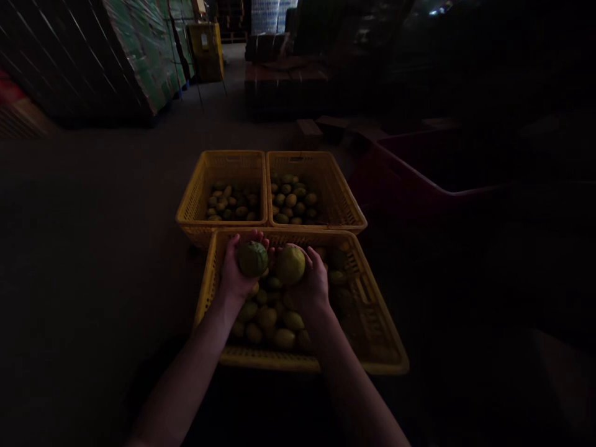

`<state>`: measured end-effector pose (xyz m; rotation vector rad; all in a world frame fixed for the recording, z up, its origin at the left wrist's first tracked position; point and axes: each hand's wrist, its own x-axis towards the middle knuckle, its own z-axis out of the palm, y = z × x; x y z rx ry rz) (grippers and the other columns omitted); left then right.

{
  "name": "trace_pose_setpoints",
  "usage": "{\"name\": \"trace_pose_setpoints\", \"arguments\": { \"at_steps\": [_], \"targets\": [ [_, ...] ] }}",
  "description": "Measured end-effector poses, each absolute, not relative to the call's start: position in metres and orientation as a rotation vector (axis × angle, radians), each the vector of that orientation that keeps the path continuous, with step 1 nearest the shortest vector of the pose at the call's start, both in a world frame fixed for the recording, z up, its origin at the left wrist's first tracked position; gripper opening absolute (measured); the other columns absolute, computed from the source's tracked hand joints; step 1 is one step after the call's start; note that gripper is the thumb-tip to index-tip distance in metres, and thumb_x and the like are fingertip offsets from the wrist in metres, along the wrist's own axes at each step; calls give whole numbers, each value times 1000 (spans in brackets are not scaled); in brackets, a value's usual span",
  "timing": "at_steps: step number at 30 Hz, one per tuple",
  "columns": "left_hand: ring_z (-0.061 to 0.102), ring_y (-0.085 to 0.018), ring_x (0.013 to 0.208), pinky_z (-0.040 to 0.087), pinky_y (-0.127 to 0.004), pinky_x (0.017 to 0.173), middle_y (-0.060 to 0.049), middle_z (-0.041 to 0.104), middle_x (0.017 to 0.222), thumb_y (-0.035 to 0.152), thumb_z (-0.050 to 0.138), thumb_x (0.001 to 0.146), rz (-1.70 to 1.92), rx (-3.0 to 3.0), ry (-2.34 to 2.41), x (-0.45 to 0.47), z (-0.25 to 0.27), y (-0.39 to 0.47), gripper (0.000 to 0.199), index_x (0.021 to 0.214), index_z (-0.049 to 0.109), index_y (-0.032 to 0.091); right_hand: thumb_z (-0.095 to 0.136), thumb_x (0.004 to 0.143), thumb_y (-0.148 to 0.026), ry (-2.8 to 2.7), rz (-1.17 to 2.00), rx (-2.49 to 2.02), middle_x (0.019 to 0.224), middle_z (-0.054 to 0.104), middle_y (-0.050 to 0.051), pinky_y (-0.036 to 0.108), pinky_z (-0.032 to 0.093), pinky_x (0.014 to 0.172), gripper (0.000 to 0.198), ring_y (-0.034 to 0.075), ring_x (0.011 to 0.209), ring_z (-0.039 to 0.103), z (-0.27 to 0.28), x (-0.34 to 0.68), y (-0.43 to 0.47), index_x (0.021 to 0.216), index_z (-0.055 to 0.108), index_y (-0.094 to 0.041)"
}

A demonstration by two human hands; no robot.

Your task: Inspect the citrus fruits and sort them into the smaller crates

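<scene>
My left hand [236, 273] is closed around a dark green round fruit [252, 259], its kind not clear in the dim light. In my right hand [316, 282] sits a yellower green fruit [291, 265], with the fingers curled round its far side. Both hands are side by side above the near yellow crate [379, 323], the two fruits a little apart. Many similar green and yellowish fruits [267, 318] lie in that crate, partly hidden by my hands and forearms.
Behind stand two more yellow crates, a left one [190, 192] and a right one [344, 194], each holding fruits. A dark red bin [410, 164] is at the right. Wrapped green stacks [139, 49] and a yellow cabinet [206, 53] stand farther back.
</scene>
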<state>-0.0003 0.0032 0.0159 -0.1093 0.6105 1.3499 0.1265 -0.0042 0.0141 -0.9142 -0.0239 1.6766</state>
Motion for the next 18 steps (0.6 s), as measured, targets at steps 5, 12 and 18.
{"name": "trace_pose_setpoints", "arguments": {
  "at_steps": [5, 12, 18],
  "targets": [
    [68, -22, 94, 54, -35, 84, -9, 72, 100, 29, 41, 90, 1331, -48, 547, -3, 11, 3, 38, 119, 63, 15, 56, 69, -26, -28, 1782, -754, 78, 74, 7, 37, 61, 69, 18, 24, 77, 72, 12, 129, -6, 81, 67, -17],
    [68, -24, 98, 56, -35, 81, -10, 72, 102, 23, 38, 91, 1337, -64, 559, -2, 8, 5, 38, 120, 61, 14, 58, 73, -24, -25, 1782, -774, 74, 73, 6, 38, 62, 65, 14, 25, 75, 72, 14, 130, -6, 83, 67, -17],
    [69, -23, 96, 57, -34, 80, -9, 72, 101, 27, 39, 92, 1300, -54, 507, -4, 7, 5, 36, 116, 63, 14, 56, 77, -26, -60, 1782, -777, 74, 74, 6, 34, 60, 63, 15, 22, 71, 71, 17, 128, -5, 79, 68, -17]
  ]
}}
